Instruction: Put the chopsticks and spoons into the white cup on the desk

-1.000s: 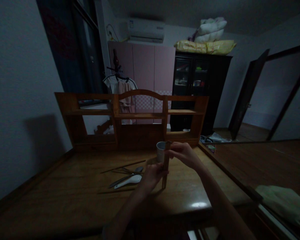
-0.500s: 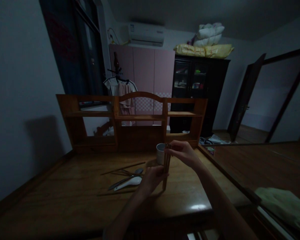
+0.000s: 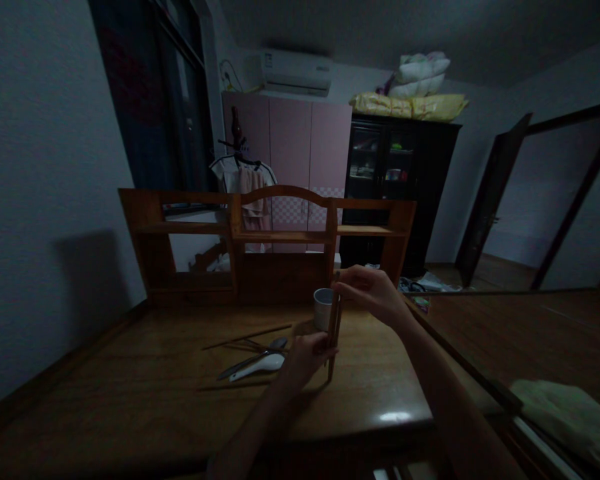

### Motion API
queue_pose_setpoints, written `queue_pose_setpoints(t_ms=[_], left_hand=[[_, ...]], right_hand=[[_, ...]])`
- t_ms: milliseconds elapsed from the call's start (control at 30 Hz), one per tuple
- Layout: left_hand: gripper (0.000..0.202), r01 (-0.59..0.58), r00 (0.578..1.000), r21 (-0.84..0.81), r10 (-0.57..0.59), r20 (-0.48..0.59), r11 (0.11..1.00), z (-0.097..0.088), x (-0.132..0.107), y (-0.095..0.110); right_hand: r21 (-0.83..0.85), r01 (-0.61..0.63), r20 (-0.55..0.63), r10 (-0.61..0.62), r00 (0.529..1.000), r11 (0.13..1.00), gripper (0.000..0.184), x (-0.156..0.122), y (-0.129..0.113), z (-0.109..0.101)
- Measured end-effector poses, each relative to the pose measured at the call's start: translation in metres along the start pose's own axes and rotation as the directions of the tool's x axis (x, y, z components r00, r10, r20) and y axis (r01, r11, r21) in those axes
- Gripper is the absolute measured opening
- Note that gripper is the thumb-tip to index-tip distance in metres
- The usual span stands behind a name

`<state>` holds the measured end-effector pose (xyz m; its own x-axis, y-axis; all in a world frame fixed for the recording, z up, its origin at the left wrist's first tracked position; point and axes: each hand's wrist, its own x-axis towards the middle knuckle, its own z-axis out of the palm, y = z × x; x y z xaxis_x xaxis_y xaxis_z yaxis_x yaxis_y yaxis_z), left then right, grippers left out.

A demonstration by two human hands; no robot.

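Note:
Several wooden chopsticks [image 3: 335, 320] stand nearly upright in front of me. My left hand [image 3: 307, 355] is closed round them at mid-length, and my right hand [image 3: 367, 288] pinches at their upper ends. Just behind the bundle is a light grey cup [image 3: 323, 308], partly covered by the chopsticks. Left of my left hand lie a white spoon [image 3: 260, 365], a metal spoon [image 3: 279, 343] and some loose chopsticks [image 3: 245, 336]. Another single chopstick [image 3: 233, 386] lies nearer to me, partly behind my left forearm.
The wooden table [image 3: 145, 380] has a low shelf unit [image 3: 280, 236] along its back edge. To the right, beyond a raised edge, is a brown surface [image 3: 520, 340] with a pale green cloth [image 3: 565, 410]. Wardrobes [image 3: 290, 140] stand farther back.
My right hand has risen slightly at the top of the chopsticks. My left hand keeps its hold, and the view has shifted a little.

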<state>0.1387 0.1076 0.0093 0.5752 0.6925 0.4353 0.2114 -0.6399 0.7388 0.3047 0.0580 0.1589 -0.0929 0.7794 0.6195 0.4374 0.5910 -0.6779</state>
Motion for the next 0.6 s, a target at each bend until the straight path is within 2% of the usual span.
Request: queue_pose_setpoints(t_ms=[133,367,500,600], left_hand=[[0.019,-0.005,1.000,0.017,0.005,0.011,1.000,-0.002,0.000,0.004],[0.018,0.025,1.000,-0.025,-0.025,0.000,0.999,-0.001,0.001,0.006],[0.018,0.012,1.000,-0.029,-0.011,0.006,0.999,-0.003,-0.001,0.008],[0.017,0.013,1.000,-0.054,-0.012,0.003,0.998,-0.003,-0.002,0.009]], right_hand=[[-0.067,-0.011,0.058,0.015,0.998,0.998,0.025,-0.004,0.008,0.001],[0.014,-0.120,0.161,0.116,0.980,0.993,0.024,-0.008,0.022,0.004],[0.004,-0.128,0.142,0.126,0.982,0.992,0.028,-0.008,0.022,0.003],[0.057,-0.133,0.117,0.125,0.985,0.989,0.030,-0.008,0.023,0.005]])
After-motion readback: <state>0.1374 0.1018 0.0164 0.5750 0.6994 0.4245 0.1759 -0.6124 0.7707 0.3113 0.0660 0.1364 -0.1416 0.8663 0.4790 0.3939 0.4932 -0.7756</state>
